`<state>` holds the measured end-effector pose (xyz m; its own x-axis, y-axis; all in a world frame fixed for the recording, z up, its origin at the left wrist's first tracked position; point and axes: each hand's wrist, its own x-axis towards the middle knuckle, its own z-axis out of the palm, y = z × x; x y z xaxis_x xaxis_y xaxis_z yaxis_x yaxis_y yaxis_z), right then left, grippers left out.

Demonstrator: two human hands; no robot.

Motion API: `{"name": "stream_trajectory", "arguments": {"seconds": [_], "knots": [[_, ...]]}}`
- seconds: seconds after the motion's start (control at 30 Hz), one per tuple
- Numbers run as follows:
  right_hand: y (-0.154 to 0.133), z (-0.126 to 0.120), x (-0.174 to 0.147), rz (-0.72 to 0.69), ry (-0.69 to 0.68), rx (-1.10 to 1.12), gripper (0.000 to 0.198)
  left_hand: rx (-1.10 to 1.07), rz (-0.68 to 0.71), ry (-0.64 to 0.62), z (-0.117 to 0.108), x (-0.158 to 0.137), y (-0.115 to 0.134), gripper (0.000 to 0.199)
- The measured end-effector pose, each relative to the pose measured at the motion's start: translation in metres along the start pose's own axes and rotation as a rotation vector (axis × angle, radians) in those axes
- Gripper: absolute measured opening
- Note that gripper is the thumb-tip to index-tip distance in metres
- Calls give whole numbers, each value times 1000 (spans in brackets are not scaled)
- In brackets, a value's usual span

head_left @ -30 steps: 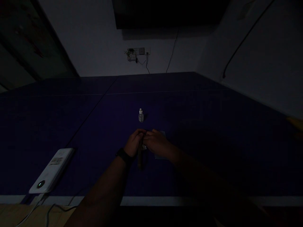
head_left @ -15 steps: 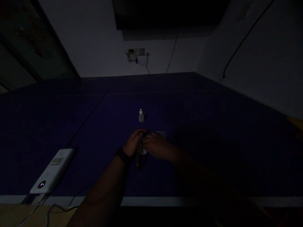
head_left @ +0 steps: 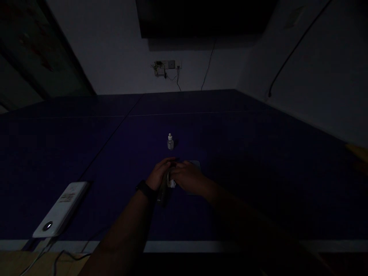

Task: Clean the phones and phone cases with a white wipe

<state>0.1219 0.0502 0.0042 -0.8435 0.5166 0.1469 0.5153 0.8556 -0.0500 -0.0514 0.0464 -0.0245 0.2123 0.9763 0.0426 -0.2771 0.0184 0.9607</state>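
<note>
My left hand (head_left: 157, 174), with a dark band on the wrist, is closed around a long, dark, flat object (head_left: 161, 193) whose near end sticks out toward me. Its kind is hard to make out in the dim light. Against it, my right hand (head_left: 188, 177) presses a crumpled white tissue or cloth (head_left: 171, 183), its fingers bent and meeting the left fingers. Partly under the right hand lies a pale flat thing like a phone (head_left: 196, 164). Just beyond both hands a small dropper bottle (head_left: 170, 142) with a white cap stands upright.
A white power bank (head_left: 61, 209) with cables plugged in lies at the left near edge of the purple table (head_left: 115, 161). On the far wall are sockets (head_left: 168, 65) with cords, below a dark screen (head_left: 207, 19). A black cable (head_left: 296, 50) hangs at right.
The dark object has tilted, its near end swinging left and showing a broader face. My hands stay together, with small finger shifts. The whole view has moved slightly.
</note>
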Motion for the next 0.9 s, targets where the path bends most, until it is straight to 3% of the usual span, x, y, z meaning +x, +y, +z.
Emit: {"name": "stream_trajectory", "arguments": {"seconds": [0.13, 0.33, 0.67, 0.8, 0.9], "knots": [[3, 2, 5, 120, 24, -12, 22, -5, 2, 1, 1, 0, 0, 45], [3, -1, 0, -21, 13, 20, 22, -5, 1, 9, 0, 2, -1, 45], [-14, 0, -7, -64, 5, -24, 15, -15, -5, 4, 1, 1, 0, 47], [-23, -3, -9, -186, 11, 46, 14, -12, 9, 18, 2, 1, 0, 45], [-24, -3, -10, -150, 4, 42, 16, -12, 1, 17, 1, 1, 0, 46]]}}
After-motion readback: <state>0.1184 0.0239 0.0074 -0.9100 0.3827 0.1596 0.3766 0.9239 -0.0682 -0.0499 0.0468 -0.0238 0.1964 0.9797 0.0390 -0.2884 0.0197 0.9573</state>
